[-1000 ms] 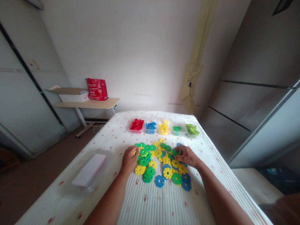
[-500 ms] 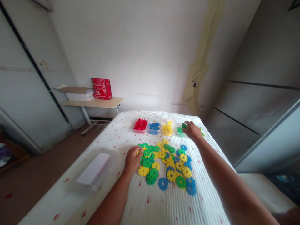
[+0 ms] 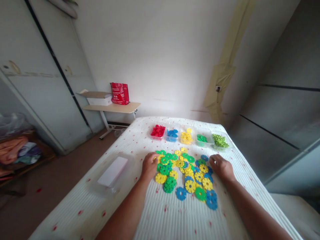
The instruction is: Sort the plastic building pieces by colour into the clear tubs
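A loose pile of slotted plastic discs in green, yellow and blue lies on the table; a yellow disc (image 3: 190,186) and a blue disc (image 3: 181,193) are at its near side. My left hand (image 3: 149,166) rests at the pile's left edge, fingers loosely curved beside a green disc (image 3: 164,160). No disc shows clearly in it. My right hand (image 3: 222,166) is at the pile's right edge, fingers bent and apart near a blue disc (image 3: 210,170), with nothing visible in its grasp. Its fingertips partly cover the discs there.
Behind the pile stand clear boxes of red pieces (image 3: 158,131), blue pieces (image 3: 172,134), yellow pieces (image 3: 186,136), green pieces (image 3: 202,138) and light green pieces (image 3: 220,140). A clear tray (image 3: 95,188) with a white slab (image 3: 113,171) lies left. A side table (image 3: 117,108) holds a red bag (image 3: 120,93).
My right hand has come back from above the green box to the right side of the pile. My left hand stays by the pile's left edge. The view has turned slightly left.
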The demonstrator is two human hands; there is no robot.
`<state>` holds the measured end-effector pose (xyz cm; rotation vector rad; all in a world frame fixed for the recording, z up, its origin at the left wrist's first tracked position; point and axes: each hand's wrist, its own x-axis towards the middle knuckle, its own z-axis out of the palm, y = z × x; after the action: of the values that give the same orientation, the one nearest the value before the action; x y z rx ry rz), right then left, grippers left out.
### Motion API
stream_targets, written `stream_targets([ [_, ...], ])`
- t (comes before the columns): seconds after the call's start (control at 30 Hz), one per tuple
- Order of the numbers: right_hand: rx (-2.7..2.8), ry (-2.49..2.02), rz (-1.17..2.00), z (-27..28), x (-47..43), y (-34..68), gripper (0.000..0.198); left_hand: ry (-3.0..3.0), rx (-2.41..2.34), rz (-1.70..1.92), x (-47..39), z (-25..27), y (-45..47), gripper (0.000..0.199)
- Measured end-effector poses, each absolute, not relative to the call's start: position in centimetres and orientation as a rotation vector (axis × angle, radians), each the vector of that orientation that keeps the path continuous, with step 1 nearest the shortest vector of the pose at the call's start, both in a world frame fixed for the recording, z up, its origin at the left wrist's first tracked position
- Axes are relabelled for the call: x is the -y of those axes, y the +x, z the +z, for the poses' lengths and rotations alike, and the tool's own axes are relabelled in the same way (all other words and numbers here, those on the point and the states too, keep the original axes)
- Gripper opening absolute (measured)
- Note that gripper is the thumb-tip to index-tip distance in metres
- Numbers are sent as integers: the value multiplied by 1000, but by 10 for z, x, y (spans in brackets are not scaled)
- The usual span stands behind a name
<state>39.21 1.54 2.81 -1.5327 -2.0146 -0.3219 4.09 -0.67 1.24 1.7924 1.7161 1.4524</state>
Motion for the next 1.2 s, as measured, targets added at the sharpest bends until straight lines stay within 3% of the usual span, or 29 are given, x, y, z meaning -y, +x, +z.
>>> stream_targets([
  [0.23,1856,-1704,-60,19,-22,403,31,1693,-1759,1455,9,16,41,27],
  [0.57,1843,-1824,-44,25,-19,395,30,2054,-1702,1404,19,27,53,19],
  [0.8,1851,-1827,-61,27,-19,395,29,2450,-1227,1005,54,50,92,4],
  [1.0,1853,-1825,-74,27,-19,395,28,2718,-1068,562,76,55,102,36],
  [1.2,1860,-1828,-80,27,-19,394,27,2758,-1123,416,78,57,106,30],
])
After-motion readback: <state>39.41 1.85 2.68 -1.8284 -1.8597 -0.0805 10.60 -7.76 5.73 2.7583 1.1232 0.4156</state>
